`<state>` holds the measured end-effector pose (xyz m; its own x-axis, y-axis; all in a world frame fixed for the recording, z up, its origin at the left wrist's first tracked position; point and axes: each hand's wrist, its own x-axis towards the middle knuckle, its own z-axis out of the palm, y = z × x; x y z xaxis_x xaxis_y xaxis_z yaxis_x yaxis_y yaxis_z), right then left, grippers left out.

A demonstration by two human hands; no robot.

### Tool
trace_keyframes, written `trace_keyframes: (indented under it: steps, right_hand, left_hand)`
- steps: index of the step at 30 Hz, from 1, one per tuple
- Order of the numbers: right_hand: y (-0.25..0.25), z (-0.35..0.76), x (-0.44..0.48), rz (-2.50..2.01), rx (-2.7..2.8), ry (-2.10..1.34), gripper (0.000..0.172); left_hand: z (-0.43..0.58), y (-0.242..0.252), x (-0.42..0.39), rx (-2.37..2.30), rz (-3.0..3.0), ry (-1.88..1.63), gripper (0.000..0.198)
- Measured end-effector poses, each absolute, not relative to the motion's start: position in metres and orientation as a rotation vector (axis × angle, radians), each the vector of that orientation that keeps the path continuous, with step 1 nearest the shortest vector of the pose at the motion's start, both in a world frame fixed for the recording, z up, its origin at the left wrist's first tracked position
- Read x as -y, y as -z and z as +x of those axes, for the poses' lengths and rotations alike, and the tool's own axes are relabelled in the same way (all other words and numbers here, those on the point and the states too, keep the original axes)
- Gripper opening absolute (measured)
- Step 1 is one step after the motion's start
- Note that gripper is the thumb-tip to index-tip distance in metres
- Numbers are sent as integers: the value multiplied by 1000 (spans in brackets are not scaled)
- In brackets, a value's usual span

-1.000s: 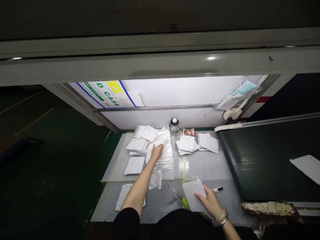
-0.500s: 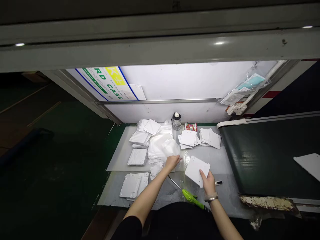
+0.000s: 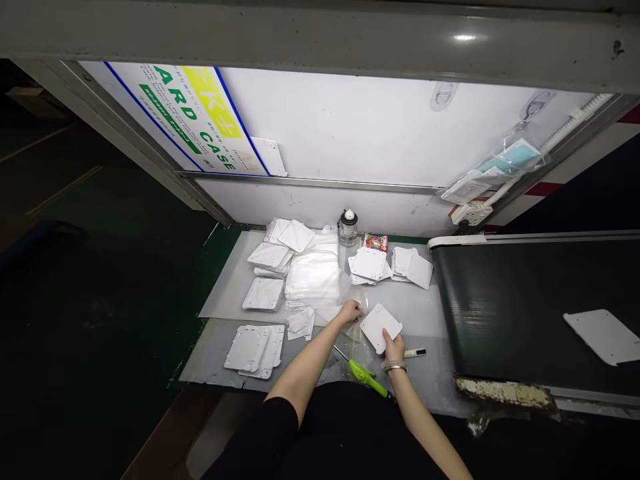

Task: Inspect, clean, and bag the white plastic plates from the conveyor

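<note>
My right hand (image 3: 395,348) grips the lower edge of a white plastic panel (image 3: 381,327), which is tilted slightly above the grey mat. Just left of it, my left hand (image 3: 351,311) pinches a thin clear plastic bag (image 3: 354,327), whose film reaches toward the panel. A pile of clear bags (image 3: 313,279) lies beyond my left hand. Close below my right hand lie a green-handled cutter (image 3: 367,377) and a white marker pen (image 3: 415,353).
Stacks of white panels (image 3: 369,263) lie on a pale plastic sheet (image 3: 225,293) and the grey mat, with a glass jar (image 3: 349,228) and a red packet (image 3: 376,243) behind them. A dark green conveyor belt (image 3: 505,307) carrying one white panel (image 3: 597,337) runs along the right.
My left hand has moved right from the bag pile, bringing clear film toward the panel. My right hand has carried the panel up and left. The view has tipped downward.
</note>
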<state>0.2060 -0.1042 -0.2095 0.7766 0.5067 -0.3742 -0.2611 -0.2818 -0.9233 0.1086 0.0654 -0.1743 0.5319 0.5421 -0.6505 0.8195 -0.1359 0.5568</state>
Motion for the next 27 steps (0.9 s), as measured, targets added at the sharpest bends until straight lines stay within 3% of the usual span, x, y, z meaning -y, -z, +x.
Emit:
trace_keyframes:
  steps: [4,9,15,18,23,27]
  right_hand:
    - [207,210,105,-1808,259,-722,33]
    - [185,207,104,-1879,488,-691,46]
    - [155,200,104,-1835,776,-722,40]
    - [150,201,103,-1861,779,-682,40]
    - [159,194,93,-1898,702,-618,58]
    - [163,182,89,-1904,788,-652,53]
  left_hand:
    - [101,164,-71,-1145,1859,336,31]
    - [98,144,-84,-1222,1961,204,32]
    - [105,122,-89,-1258,1993,41,33]
    - [105,122,-86,-1263,1966,6,32]
    - [105,132,-80,-1262,1847,19,31]
    - [106,135,-83,-1312,1765,47,31]
